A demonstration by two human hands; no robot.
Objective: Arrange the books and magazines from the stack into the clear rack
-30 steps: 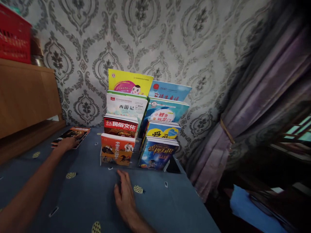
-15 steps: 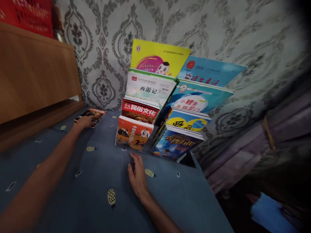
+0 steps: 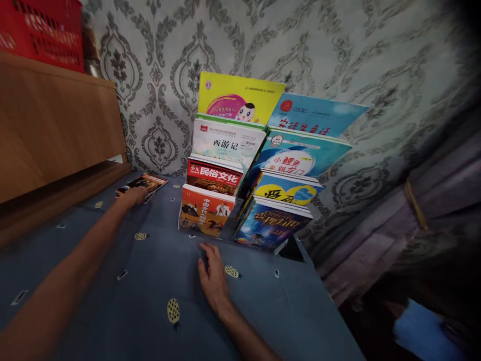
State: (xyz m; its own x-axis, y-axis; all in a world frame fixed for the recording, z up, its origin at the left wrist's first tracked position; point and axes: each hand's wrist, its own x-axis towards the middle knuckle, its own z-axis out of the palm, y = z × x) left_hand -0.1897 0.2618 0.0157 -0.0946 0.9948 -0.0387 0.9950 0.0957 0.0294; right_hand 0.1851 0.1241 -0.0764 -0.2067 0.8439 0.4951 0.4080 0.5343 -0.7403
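Note:
At the far left end of the cloth, my left hand (image 3: 134, 197) is closed on the near edge of a dark book (image 3: 149, 181) with an orange strip on its cover. This book lies askew over at least one more book, whose pale edge shows at the right. My fingertips are partly hidden. My right hand (image 3: 213, 276) is open and holds nothing, fingers loosely bent, just above or on the cloth. It is nearest to an orange book (image 3: 206, 210) at the front of the left row. Beside that, a dark blue book (image 3: 272, 225) fronts the right row.
Both rows of books lean back in steps, with a yellow book (image 3: 240, 95) and a blue book (image 3: 319, 114) rearmost. A wooden cabinet (image 3: 60, 125) with a red basket (image 3: 45, 32) stands left. Patterned wallpaper (image 3: 150, 100) is behind; a curtain (image 3: 376, 240) hangs right of the blue cloth (image 3: 146, 311).
The dark book under my left hand has shifted slightly right, and a gap shows at its right edge above the book below. My right hand has hardly moved. The view has tilted slightly.

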